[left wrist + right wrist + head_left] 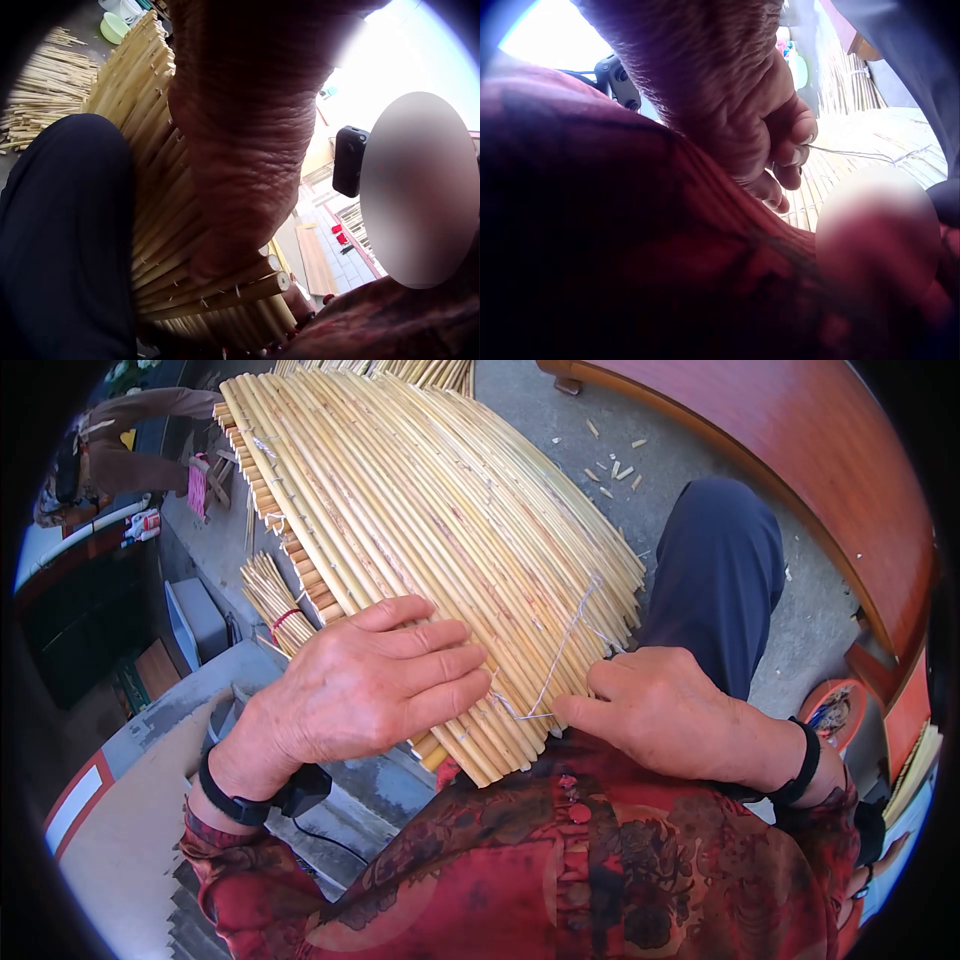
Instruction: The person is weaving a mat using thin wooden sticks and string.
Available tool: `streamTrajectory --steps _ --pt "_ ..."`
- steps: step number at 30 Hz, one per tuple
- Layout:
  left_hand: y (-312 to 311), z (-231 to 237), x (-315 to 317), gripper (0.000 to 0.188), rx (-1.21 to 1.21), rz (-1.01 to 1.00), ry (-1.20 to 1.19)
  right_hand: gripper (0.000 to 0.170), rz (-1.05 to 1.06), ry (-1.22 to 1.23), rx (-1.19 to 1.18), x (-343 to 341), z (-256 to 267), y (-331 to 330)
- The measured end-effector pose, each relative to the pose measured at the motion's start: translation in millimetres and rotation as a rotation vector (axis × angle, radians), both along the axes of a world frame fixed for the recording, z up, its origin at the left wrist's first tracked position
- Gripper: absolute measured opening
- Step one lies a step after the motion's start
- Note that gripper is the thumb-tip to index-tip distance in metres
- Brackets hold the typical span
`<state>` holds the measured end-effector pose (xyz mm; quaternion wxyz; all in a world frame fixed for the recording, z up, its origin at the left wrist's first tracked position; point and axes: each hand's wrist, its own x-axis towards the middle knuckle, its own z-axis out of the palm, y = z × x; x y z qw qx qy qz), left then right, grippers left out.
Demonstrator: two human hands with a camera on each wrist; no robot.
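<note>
A mat of straw-coloured reeds [480, 530], stitched side by side, slopes from the lap away toward the floor. My left hand [365, 675] rests on its near left part, fingers laid across the reeds and thumb hidden. In the left wrist view, cut reed ends [282, 282] show just below that hand. My right hand [665, 705] is at the mat's near right edge, pinching a thin pale string [847, 153] between thumb and fingertips. In the head view the string [573, 625] runs in a loose loop over the reeds.
A bundle of thin sticks [272, 598] tied with a red band lies left of the mat. Reed scraps [622, 470] litter the floor. A reddish wooden bench [780, 430] curves along the right, near an orange bucket [838, 712]. Loose reeds [49, 94] are piled beyond the knee.
</note>
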<state>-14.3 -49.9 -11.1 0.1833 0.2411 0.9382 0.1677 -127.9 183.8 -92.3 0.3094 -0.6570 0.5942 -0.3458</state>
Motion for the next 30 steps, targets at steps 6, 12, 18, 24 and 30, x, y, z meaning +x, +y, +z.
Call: streamTrajectory --steps 6,12,18,24,30 --pt "7 5 -5 0.031 -0.043 -0.018 -0.074 0.007 -0.082 0.121 0.044 -14 7 1" --pt "9 6 -7 0.032 -0.073 -0.050 -0.123 0.009 -0.147 0.023 0.004 -11 5 -8" --pt "7 5 -5 0.031 -0.057 -0.053 -0.075 0.007 -0.163 0.001 -0.008 -6 0 -11" --pt "6 5 -5 0.031 -0.046 -0.046 -0.058 0.007 -0.116 0.015 0.021 -3 2 -11" --pt "4 4 -5 0.029 -0.029 -0.043 -0.042 0.008 -0.123 0.027 -0.037 -2 2 -15"
